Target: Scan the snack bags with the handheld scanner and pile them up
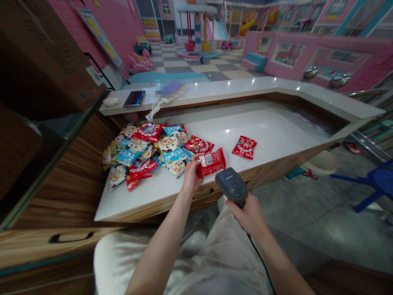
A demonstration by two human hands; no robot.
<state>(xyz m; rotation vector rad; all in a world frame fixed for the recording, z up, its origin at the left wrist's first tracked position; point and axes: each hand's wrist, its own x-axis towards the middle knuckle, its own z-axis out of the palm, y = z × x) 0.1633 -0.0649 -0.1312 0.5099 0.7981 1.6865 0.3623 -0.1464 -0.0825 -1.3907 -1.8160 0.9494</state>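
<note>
My left hand (pixel 190 175) pinches a red snack packet (pixel 211 162) by its left edge, its back label turned up, just above the white counter (pixel 276 135). My right hand (pixel 250 215) grips the handle of a dark grey barcode scanner (pixel 231 184), whose head points at that packet from close below. To the left lies a pile of red, blue and white snack packets (pixel 144 153). Two single red packets lie apart, one (pixel 198 144) beside the pile and one (pixel 245 146) farther right.
A raised white ledge (pixel 307 92) runs behind and right of the counter, carrying a dark phone (pixel 134 98) and a white cable (pixel 155 108). A brown cabinet (pixel 46 123) closes the left side. A blue chair (pixel 374 184) and a white bucket (pixel 319 166) stand on the floor at right.
</note>
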